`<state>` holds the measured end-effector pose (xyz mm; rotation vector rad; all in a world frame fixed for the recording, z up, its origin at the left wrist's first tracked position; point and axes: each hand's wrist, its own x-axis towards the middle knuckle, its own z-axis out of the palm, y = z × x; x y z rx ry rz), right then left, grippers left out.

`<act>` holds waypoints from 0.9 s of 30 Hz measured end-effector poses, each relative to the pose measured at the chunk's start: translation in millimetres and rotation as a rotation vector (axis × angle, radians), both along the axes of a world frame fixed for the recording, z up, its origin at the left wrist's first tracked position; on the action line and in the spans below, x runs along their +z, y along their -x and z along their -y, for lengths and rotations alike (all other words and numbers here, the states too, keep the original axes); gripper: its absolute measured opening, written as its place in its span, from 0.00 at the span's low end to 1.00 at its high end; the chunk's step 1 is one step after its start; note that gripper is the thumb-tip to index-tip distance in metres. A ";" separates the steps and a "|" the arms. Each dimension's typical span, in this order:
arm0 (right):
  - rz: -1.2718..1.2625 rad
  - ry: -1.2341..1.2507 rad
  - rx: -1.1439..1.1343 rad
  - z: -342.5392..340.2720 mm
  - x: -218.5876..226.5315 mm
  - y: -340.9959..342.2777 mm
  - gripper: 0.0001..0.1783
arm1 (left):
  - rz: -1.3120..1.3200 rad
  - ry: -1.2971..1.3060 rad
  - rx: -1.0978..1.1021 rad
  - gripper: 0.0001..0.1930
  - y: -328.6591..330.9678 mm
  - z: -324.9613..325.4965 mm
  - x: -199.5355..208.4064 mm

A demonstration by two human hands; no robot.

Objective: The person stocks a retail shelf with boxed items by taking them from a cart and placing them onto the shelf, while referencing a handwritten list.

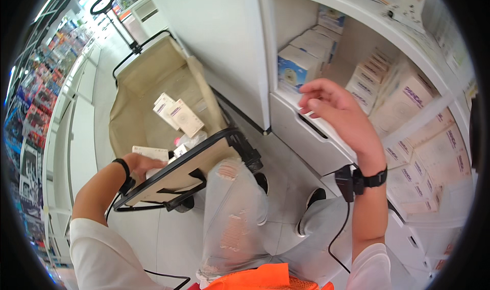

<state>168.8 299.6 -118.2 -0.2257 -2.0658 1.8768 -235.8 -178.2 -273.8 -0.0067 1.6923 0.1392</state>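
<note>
My left hand (pixel 143 164) reaches over the near rim of a beige folding wagon (pixel 133 81), its fingers closed at a small white box (pixel 149 152); the rim and the hand hide part of the grip. Farther in, two pale boxes (pixel 164 110) (pixel 186 118) lie tilted against each other. A clear plastic bag (pixel 196 139) and a pink item (pixel 177 141) sit near the rim. My right hand (pixel 337 111) is raised before an open white shelf (pixel 352 32), fingers loosely curled and apart, holding nothing.
The shelf holds blue-and-white boxes (pixel 293 70), a row of small cartons (pixel 365 86) and larger pale boxes (pixel 406 101). Below it is a white drawer (pixel 306 142). The wagon's handle (pixel 103 3) stands at the far end. Packed display shelving (pixel 41 106) lines the left side.
</note>
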 end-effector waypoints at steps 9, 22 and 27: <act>0.007 -0.032 0.086 -3.3 -1.2 -5.7 0.13 | -0.160 -0.009 -0.678 0.38 1.1 -17.6 -8.2; 0.107 -0.170 0.204 0.3 -18.4 24.0 0.12 | -0.715 -0.419 -0.823 0.15 -47.4 -81.3 194.6; 0.024 -0.321 0.093 17.0 -18.5 28.3 0.20 | -1.083 -0.754 -0.952 0.33 -132.4 -149.4 300.6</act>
